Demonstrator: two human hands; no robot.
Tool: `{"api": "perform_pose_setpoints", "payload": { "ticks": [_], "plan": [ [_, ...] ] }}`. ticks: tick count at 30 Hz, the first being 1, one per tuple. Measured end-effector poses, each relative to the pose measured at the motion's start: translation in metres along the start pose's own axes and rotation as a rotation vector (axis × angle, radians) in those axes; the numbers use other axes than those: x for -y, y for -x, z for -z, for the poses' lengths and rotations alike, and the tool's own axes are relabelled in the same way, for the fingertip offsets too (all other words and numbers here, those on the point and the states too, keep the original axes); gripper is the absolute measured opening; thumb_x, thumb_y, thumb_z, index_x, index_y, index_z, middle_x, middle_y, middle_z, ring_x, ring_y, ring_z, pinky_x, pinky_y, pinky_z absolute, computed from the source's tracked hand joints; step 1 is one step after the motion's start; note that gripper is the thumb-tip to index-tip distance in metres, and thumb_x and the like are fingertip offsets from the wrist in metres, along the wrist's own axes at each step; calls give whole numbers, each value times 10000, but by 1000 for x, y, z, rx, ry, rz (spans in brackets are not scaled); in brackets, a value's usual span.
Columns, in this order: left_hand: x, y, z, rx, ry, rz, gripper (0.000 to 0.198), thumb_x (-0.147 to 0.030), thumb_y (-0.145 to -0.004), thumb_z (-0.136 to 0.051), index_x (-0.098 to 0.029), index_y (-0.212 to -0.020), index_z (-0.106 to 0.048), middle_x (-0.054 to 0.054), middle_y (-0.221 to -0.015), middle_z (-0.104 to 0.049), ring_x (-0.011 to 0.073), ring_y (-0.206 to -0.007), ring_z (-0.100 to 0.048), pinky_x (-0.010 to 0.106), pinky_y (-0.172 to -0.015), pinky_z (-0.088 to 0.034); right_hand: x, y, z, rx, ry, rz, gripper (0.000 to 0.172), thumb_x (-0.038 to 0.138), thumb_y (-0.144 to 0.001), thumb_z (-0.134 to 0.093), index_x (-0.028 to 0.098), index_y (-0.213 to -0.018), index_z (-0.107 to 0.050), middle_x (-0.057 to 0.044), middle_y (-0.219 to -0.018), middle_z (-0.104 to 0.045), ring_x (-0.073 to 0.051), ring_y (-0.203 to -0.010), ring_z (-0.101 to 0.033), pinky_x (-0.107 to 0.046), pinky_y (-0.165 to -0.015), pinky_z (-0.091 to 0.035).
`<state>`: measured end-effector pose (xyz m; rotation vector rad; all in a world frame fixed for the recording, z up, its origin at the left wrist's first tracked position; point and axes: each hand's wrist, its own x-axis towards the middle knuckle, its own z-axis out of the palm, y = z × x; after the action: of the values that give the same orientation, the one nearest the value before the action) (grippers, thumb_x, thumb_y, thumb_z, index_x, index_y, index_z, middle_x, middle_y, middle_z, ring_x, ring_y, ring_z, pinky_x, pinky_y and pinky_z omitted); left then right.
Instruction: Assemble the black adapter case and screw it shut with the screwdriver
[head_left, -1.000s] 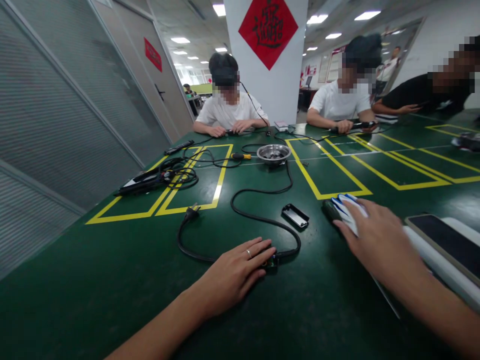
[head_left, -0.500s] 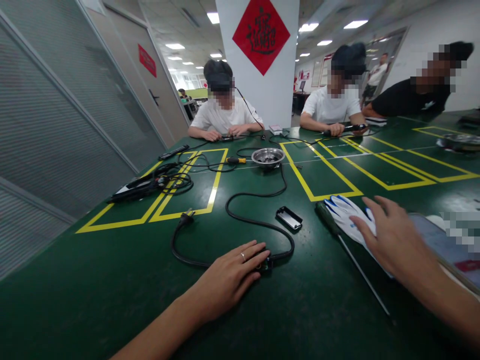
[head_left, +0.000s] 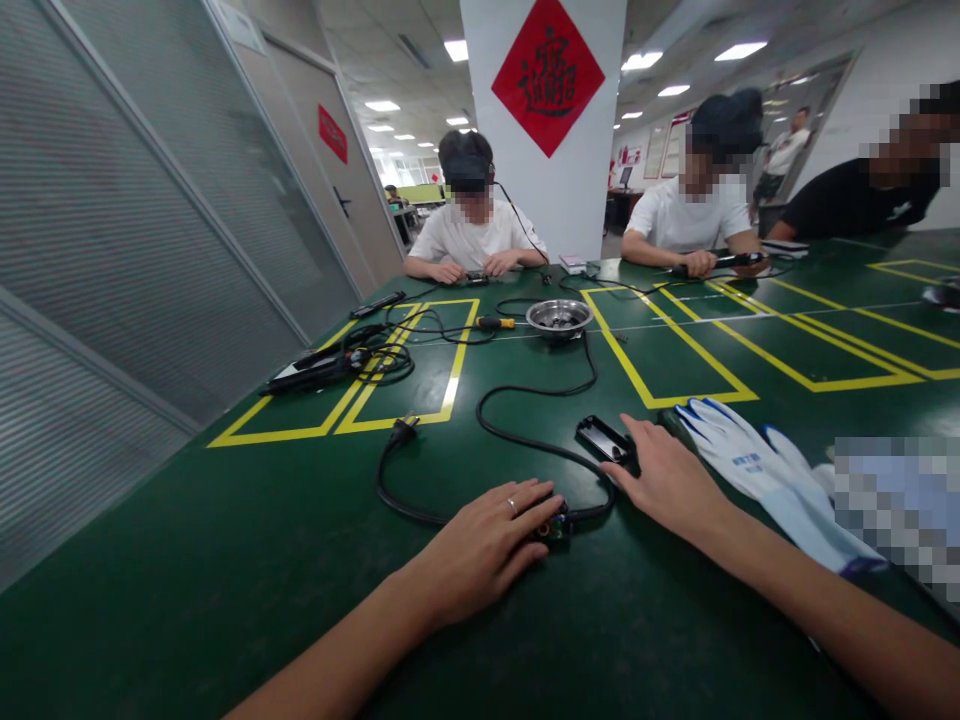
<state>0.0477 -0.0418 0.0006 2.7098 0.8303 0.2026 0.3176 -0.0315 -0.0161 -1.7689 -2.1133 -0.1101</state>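
My left hand (head_left: 499,540), a ring on one finger, rests over a small circuit board (head_left: 553,527) joined to a black cable (head_left: 525,445). Its fingers partly cover the board and look closed on it. My right hand (head_left: 660,470) is at a black rectangular casing half (head_left: 600,440), thumb and fingers around its right end. The casing lies open side up, just beyond the board. The cable's plug (head_left: 403,430) lies to the left. A metal bowl (head_left: 559,317) with small dark parts stands farther back.
White gloves (head_left: 765,470) lie at right, beside a pixelated flat object. A yellow-handled screwdriver (head_left: 495,323) is left of the bowl. Coiled black cables (head_left: 382,360) lie at left on the green table (head_left: 262,560). People sit across it, holding dark objects.
My right hand has moved left from above the gloves and screwdriver to the casing half. My left hand stays at the board. The whole view has shifted slightly.
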Motion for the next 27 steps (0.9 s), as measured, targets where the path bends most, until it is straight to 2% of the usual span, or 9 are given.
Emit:
{"api": "perform_pose_setpoints", "payload": {
  "ticks": [6,11,18,21,24,27],
  "plan": [
    [0,1,1,-73,67,46,440,-317,-982,-417,-261,-1413,-355,37,-1460,-399,208,-1344,-361,415,-1125,-312,-1,2,-8,-20,-114,7,515,343,-867,-442,63,-1299,-460,-187,-1152,-602,-291,-1072,-571,-485,-947,-465],
    [2,-1,-2,-222,171,77,352,-255,-983,-404,-236,-1330,-461,59,-1366,-478,199,-1278,-418,388,-1094,-357,1,5,1,-36,-216,-3,505,334,-852,-472,92,-1295,-465,-166,-1183,-591,-280,-1086,-566,-497,-968,-457],
    [5,-2,-1,-318,282,146,297,-240,-973,-431,-237,-1251,-535,54,-1293,-524,196,-1221,-464,379,-1063,-388,3,5,16,-71,-376,-46,480,330,-829,-533,139,-1267,-494,-148,-1195,-588,-284,-1103,-553,-547,-986,-425],
    [2,-3,0,-370,391,214,307,-287,-960,-467,-232,-1252,-543,63,-1292,-536,222,-1221,-477,412,-1059,-387,15,10,25,-68,-488,-66,499,353,-838,-536,195,-1303,-446,-124,-1220,-583,-254,-1086,-573,-522,-953,-466],
    [-7,-7,-2,-408,607,261,440,-378,-915,-550,-230,-1323,-479,70,-1326,-536,258,-1228,-493,442,-1054,-393,40,23,32,20,-628,-14,508,360,-821,-576,251,-1297,-438,-74,-1170,-629,-193,-1010,-624,-429,-906,-529],
    [-18,-6,-1,-405,795,239,517,-454,-921,-512,-199,-1362,-425,91,-1309,-555,272,-1180,-544,411,-983,-468,63,36,35,126,-742,59,492,335,-800,-614,281,-1267,-468,-44,-1172,-640,-163,-1006,-636,-369,-895,-546]
  ]
}}
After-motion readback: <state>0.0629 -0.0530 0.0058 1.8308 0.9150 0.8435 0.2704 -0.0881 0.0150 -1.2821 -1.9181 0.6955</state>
